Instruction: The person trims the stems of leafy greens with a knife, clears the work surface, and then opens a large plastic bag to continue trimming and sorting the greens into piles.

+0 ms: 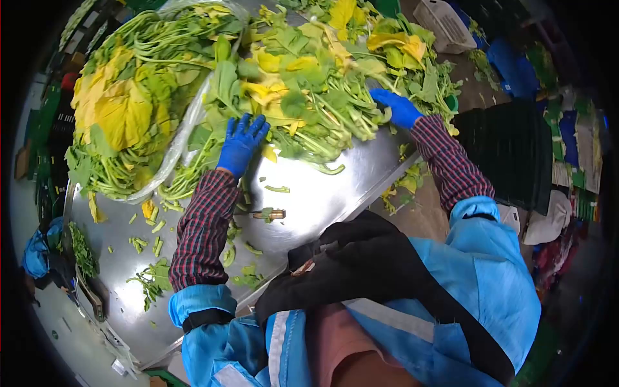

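Observation:
My left hand (241, 146), in a blue glove, rests with fingers spread on the near left edge of a heap of leafy greens (309, 97). At the heap's right side, my right hand (398, 108), also blue-gloved, reaches with fingers stretched over stems and leaves. Neither hand visibly grips anything. Many leaves in the heap are yellow. A clear plastic bag (184, 138) full of green and yellow leaves lies left of my left hand. A brown-handled tool (269, 214) lies on the metal table (322, 187) below the hands.
Cut stems and leaf scraps (152, 278) are scattered on the table's near left part. Dark stacked crates (506, 155) stand to the right. A white crate (445, 26) and a blue container (511, 68) are at the upper right. A person in blue (37, 253) is at the far left.

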### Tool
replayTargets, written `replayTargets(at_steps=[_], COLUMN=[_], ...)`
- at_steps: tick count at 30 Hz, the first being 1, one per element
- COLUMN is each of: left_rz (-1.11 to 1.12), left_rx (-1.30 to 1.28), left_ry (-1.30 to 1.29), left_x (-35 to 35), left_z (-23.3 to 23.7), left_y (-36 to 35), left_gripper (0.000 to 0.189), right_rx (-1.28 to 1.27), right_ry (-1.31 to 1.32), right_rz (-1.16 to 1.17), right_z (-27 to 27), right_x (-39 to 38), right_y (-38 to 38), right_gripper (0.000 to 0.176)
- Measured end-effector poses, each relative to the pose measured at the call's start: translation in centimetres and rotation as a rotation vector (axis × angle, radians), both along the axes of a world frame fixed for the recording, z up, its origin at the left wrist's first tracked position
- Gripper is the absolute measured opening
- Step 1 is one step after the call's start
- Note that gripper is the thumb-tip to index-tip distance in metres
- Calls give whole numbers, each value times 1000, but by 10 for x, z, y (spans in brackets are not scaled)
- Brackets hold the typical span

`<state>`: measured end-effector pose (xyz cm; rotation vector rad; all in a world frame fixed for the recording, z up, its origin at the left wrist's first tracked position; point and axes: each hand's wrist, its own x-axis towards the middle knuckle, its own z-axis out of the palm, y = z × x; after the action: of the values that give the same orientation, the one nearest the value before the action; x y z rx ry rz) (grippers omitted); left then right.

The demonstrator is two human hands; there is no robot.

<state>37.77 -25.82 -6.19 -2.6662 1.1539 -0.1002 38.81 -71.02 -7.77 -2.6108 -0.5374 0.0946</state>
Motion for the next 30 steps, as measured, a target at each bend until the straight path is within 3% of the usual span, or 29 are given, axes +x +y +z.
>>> replayTargets(at_steps=[2,3,4,6,7,9,10,12,14,15,18,19,21,23,24,25,27,28,30], left_rz=[135,123,177,232,178,-23,-66,-108,1,7,207,312,595,1043,987,1061,1202,1193,1207], left_rx=[-335,-329,-462,-725,-782,-886,-839,-793,-727,-727,-1080,-1088,-1196,-1473,-1592,-1654,-1898,-1920,-1862], left_ry=[41,57,81,66,63,153,172,191,168,170,124,56,165,692,765,807,993,992,963], left_x=[-13,-16,-17,-21,-26,-30,-31,-26,-21,-23,-37,-52,-77,-101,-108,-108,-95,-85,-60], left_z=[22,24,26,30,47,64,80,84,62,57,42,40,8,-25,-51,-48,-34,-37,-39], left_y=[-15,-18,-20,-36,-57,-96,-121,-157,-173,-169,-133,-122,-99,-85,-79,-84,-102,-109,-125], left_gripper=[44,44,42,39,40,49,54,59,62,62,49,41,38,36,45,52,58,58,55], right_rx=[131,265,269,160,159,596,663,571,191,-24,-261,-319,-426,-579,-612,-421,-455,-468,-525], right_ry=[154,169,176,160,162,-38,-15,-217,-348,-284,-135,-63,10,52,4,33,67,54,-42], right_rz=[-119,-181,-198,-467,-483,-487,-472,-293,-95,-66,-94,-122,-153,-220,-258,-323,-328,-322,-321], right_z=[0,1,4,23,33,51,59,77,94,78,67,67,66,56,46,47,50,48,42], right_x=[-20,-27,-31,-33,-35,-34,-34,-34,-35,-42,-54,-55,-53,-39,-30,-22,-14,-11,-6], right_y=[-21,-26,-32,-45,-42,-20,-5,37,80,96,143,156,170,165,155,141,119,115,107], right_gripper=[50,47,47,40,40,27,27,38,60,86,102,106,107,108,107,104,94,94,79])
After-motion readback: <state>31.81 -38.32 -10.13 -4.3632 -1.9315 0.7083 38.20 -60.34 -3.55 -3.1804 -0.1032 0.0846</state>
